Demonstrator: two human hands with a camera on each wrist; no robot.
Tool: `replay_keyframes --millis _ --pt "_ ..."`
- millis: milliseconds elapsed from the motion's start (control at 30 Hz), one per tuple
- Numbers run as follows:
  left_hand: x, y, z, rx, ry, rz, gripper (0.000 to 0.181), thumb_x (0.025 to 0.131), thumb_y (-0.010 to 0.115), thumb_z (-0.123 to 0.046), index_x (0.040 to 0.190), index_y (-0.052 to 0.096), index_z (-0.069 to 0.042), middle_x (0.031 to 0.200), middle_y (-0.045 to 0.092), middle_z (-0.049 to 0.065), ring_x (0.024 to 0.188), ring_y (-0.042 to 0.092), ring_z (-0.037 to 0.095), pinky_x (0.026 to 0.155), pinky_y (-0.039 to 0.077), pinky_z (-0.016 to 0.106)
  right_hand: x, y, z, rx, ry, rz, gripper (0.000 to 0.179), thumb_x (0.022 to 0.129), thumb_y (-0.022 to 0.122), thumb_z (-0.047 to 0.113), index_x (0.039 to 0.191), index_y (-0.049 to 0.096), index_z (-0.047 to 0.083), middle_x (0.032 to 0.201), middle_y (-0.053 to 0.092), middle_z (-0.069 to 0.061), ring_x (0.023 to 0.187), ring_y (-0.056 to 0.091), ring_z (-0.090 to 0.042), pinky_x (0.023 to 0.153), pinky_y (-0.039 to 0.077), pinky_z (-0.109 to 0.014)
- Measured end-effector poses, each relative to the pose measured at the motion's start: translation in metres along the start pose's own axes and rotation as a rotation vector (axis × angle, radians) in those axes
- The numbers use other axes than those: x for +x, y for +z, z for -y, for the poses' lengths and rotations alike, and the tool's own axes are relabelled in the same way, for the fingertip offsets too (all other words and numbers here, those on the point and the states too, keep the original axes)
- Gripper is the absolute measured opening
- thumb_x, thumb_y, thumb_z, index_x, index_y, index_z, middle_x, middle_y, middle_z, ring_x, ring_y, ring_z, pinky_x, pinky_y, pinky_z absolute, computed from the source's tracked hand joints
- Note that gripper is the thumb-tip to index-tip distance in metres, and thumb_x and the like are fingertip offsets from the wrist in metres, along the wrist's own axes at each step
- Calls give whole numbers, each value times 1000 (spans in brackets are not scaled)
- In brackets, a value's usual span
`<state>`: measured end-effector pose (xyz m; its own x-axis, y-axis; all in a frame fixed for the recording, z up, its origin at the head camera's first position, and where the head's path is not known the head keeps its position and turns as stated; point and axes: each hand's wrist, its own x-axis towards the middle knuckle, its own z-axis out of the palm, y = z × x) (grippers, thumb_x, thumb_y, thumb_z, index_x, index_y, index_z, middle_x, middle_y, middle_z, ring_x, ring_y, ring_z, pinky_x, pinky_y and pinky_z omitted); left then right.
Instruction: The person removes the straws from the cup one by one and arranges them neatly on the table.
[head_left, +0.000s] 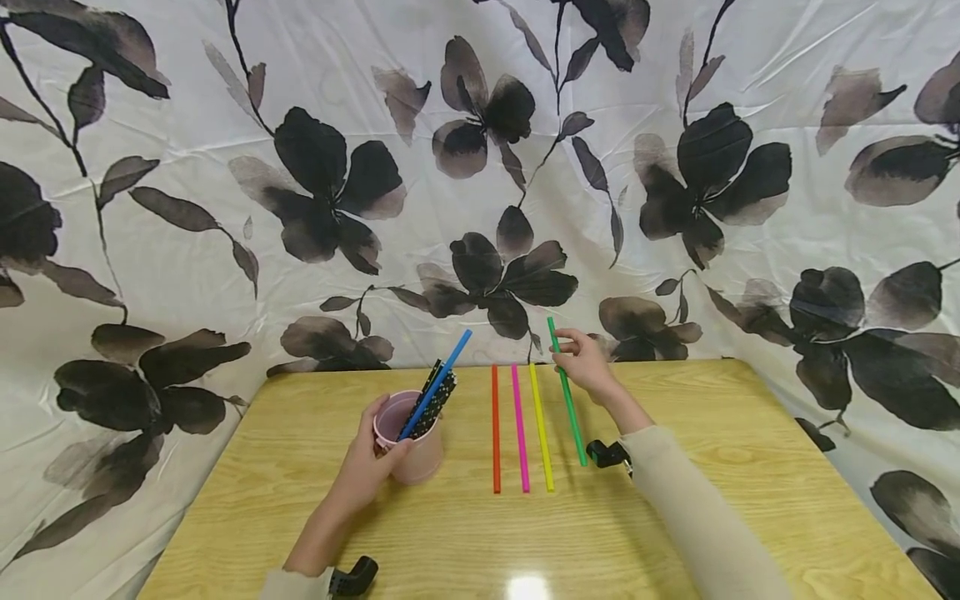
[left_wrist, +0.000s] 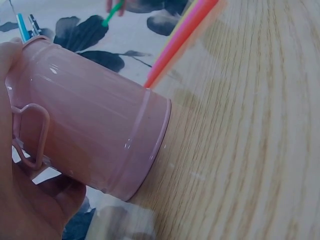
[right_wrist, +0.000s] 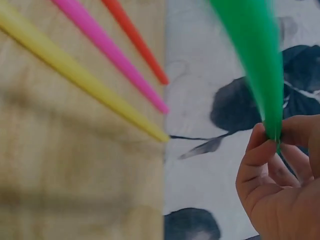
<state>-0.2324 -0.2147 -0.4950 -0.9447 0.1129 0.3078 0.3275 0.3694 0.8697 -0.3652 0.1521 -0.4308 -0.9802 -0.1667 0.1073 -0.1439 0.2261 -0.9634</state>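
Observation:
My left hand (head_left: 366, 467) grips a pink metal cup (head_left: 422, 462) around its side, at the left of the table. A small wire handle (left_wrist: 45, 132) shows on the cup in the left wrist view. Inside it lean a blue straw (head_left: 453, 357) and a black, white-dotted bundle (head_left: 442, 402) whose kind I cannot tell. Over the table's far side, my right hand (head_left: 588, 367) pinches a green straw (head_left: 572, 417) near its upper end. To its left lie a yellow straw (head_left: 542, 433), a pink straw (head_left: 521, 433) and a red straw (head_left: 496, 433), roughly parallel and apart.
The wooden table (head_left: 450, 542) ends at a floral cloth (head_left: 420, 208) hanging behind it. Tips of the three lying straws come close to that far edge. Black wrist cameras sit at the left cuff (head_left: 296, 583) and the right cuff (head_left: 648, 450).

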Motion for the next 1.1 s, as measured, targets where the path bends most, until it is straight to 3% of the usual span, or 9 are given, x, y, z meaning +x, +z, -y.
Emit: replay_keyframes --millis 167,367,467,633,833,1100 --pt "-5 -2 -30 9 -7 15 74 93 67 -15 150 21 -4 138 42 30 120 47 44 88 44 24 -2 2 -20 -7 37 -26 46 96 57 1 140 45 0 125 55 -28 81 64 -23 67 51 -28" --pt "-7 -2 -35 10 -16 12 73 93 66 -17 150 22 -3 139 42 28 121 47 42 88 44 24 -1 5 -43 -38 28 -68 45 93 62 0 136 49 -1 121 58 -30 92 62 -45 64 52 -33" --pt "-7 -2 -36 7 -17 13 74 94 66 -17 150 21 -2 140 41 28 122 46 43 89 43 24 -1 6 -50 -86 41 -81 46 91 65 3 135 51 -1 120 59 -30 88 64 -38 67 53 -37" --pt "-6 -3 -36 14 -14 17 74 94 65 -17 151 20 -1 140 41 29 122 46 43 89 43 24 -1 8 -58 -126 84 -103 47 87 71 4 132 55 0 119 60 -27 78 65 -21 62 54 -32" --pt "-6 -4 -35 7 -16 19 73 94 65 -17 151 20 -4 141 40 28 125 44 43 91 41 21 0 10 -70 -156 80 -90 48 85 73 3 129 55 -4 112 63 -28 75 65 -20 56 52 -29" --pt "-5 -3 -34 19 -19 24 74 94 65 -17 151 20 -4 140 40 30 122 46 44 89 43 23 0 13 -78 -140 139 -106 44 83 74 2 124 59 -3 104 64 -22 71 63 -17 56 53 -28"
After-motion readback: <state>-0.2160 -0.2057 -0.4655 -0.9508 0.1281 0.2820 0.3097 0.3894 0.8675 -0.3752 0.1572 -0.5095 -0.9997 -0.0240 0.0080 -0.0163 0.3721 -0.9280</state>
